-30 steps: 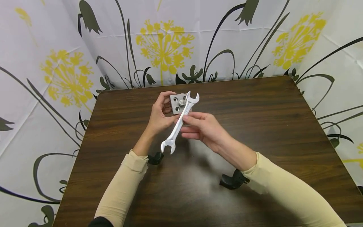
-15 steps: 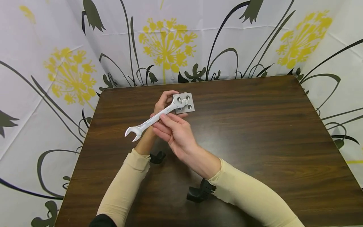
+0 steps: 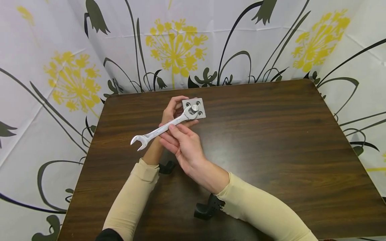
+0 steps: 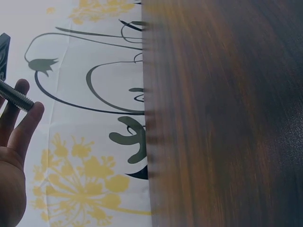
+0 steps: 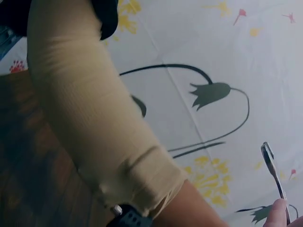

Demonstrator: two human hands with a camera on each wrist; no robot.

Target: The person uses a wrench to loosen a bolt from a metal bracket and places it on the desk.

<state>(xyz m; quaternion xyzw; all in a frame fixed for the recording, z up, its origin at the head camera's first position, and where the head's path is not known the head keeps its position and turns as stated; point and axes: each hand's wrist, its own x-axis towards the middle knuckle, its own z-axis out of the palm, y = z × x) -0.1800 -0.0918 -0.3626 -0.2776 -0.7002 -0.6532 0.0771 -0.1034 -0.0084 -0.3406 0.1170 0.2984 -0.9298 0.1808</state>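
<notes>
The left hand (image 3: 169,113) holds a square metal block (image 3: 201,114) with holes in its face and a bolt head (image 3: 194,108) at its middle. In the left wrist view a threaded bolt shank (image 4: 19,98) lies by the fingers of the left hand (image 4: 14,156). A double-ended open wrench (image 3: 159,130) is pinched between thumb and fingers of the right hand (image 3: 187,147); its upper jaw is against or just beside the bolt head, and its other end points down-left. The right wrist view shows one wrench end (image 5: 269,158) above the thumb.
Both hands are above a dark wooden table (image 3: 271,140). A white curtain (image 3: 223,26) with yellow and grey-green plant prints hangs behind it. Black devices (image 3: 206,208) are strapped at both wrists, and the right forearm crosses the lower middle.
The right hand has moved left and the wrench has swung from steep to a flatter slant, its lower end now farther left. Since half a second ago its upper jaw has shifted slightly down on the block.
</notes>
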